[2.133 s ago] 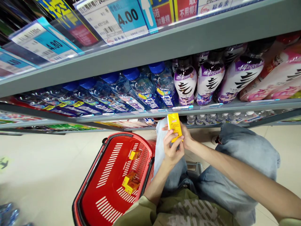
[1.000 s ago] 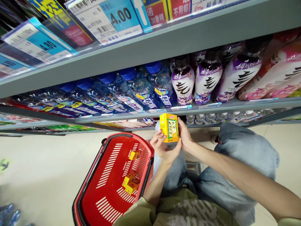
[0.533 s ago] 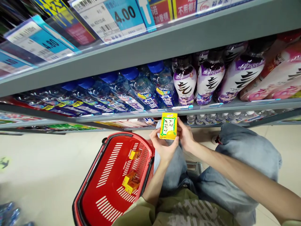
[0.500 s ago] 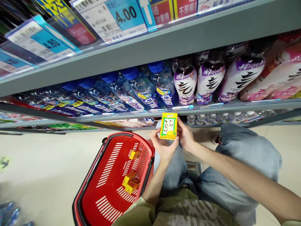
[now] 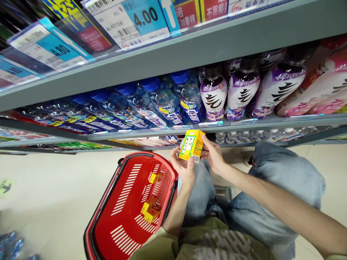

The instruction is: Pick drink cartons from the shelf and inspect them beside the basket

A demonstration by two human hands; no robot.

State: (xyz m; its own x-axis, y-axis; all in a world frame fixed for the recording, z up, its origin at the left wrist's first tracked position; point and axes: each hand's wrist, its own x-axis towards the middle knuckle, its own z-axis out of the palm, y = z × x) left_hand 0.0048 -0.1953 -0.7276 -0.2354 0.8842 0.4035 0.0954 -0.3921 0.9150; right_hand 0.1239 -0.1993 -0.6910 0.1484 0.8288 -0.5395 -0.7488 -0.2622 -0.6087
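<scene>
Between both hands, just below the shelf edge, I hold a yellow drink carton [image 5: 190, 144] with a green-framed white panel. It is tilted, so its front and one side with a barcode show. My left hand [image 5: 185, 168] grips its lower left, the thumb near the bottom edge. Against the right side of the carton rest the fingers of my right hand [image 5: 213, 153], closed on it. To the left stands a red shopping basket [image 5: 114, 231] holding several small yellow cartons [image 5: 150, 210].
Blue-capped bottles [image 5: 162, 103] and purple-labelled bottles [image 5: 213, 94] line the shelf [image 5: 151, 66] ahead, pink ones further right. Smaller clear bottles [image 5: 245, 136] stand on a lower shelf. Price tags [image 5: 141, 21] hang above. My bent knees [image 5: 290, 177] are at the right.
The carton has been turned in my hands, so its barcode side now shows beside the front. Both hands have shifted slightly around it; the basket has not moved.
</scene>
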